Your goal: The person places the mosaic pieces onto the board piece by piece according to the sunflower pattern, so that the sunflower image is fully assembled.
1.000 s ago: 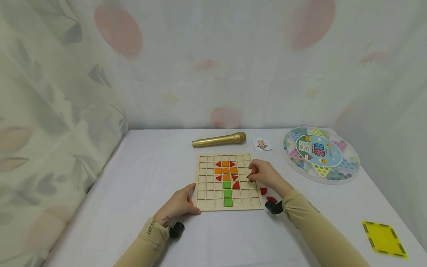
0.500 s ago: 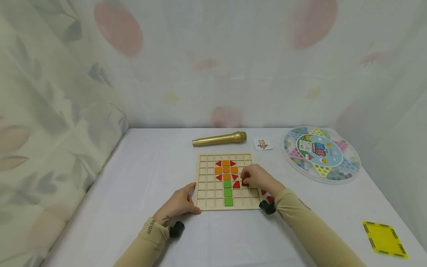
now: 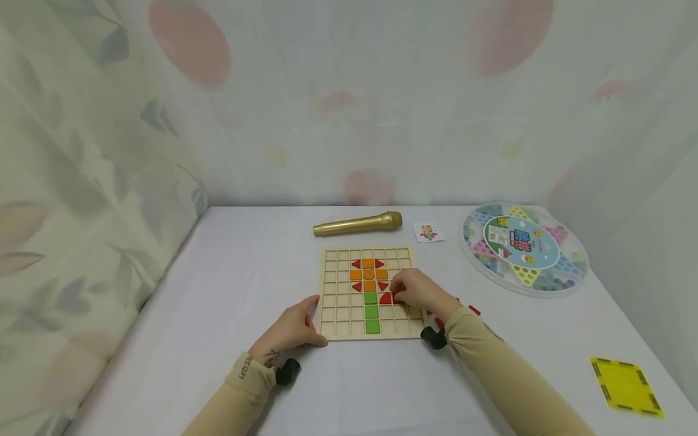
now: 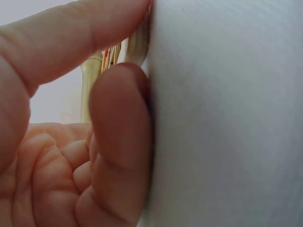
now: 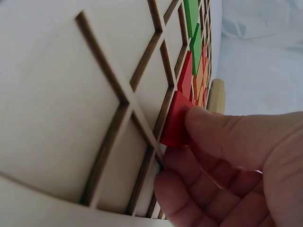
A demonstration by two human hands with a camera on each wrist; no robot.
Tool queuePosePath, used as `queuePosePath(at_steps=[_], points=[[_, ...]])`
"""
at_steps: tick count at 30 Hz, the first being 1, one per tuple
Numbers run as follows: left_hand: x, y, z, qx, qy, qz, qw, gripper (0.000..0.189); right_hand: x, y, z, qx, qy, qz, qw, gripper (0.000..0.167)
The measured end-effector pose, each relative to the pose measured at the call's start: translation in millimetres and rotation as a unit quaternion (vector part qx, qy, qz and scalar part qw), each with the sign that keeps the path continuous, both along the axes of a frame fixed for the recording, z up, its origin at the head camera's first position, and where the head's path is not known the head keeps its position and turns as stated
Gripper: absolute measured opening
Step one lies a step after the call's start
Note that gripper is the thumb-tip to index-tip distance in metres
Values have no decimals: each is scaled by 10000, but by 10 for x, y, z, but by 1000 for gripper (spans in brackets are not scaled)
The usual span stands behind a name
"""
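Observation:
A wooden grid board (image 3: 340,327) lies flat on the table, with orange, green and red tiles in its squares. My right hand (image 3: 417,289) is over its right half and pinches a red tile (image 5: 175,120) between thumb and fingers, at a square beside a red quarter-circle tile (image 3: 385,298). The thumb covers part of the held tile, so its full shape is hidden. My left hand (image 3: 291,327) rests at the board's near left corner. Its thumb and a finger touch the edge, and other fingers are bent near the tabletop in the left wrist view.
Behind the board lie a gold microphone (image 3: 358,224) and a small pattern card (image 3: 428,232). A round clear game case (image 3: 523,251) is at the back right, a yellow square frame (image 3: 627,386) at the front right. Loose red pieces (image 3: 474,310) lie beside my right wrist.
My right hand has moved left with the red tile, from near the board's right edge to the square beside the red quarter-circle, and lowered it there. The left hand stays in place.

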State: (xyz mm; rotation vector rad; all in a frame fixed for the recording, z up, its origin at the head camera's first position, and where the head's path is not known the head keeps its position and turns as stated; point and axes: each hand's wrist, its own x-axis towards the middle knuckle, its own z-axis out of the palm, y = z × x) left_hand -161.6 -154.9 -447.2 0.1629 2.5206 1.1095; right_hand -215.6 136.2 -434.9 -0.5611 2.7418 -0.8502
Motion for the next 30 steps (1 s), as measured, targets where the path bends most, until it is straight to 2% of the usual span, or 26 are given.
queuePosePath(at_steps=[9,18,25,27,30], points=[[-13,-10,-20,-1,15,48,10000,104,-4,-16,-21,376,92,-31,9992,6],[-14,-7,-19,-39,59,-56,10000,103,29,1,-13,431,23,-144,9990,12],[-20,2,5,-1,78,-47,10000,102,17,237,155,304,328,-326,9985,22],[-18,3,12,26,80,-18,10000,102,13,334,195,329,287,-360,9984,24],[-16,-1,14,17,54,-8,10000,103,31,465,207,434,-57,-450,9980,26]])
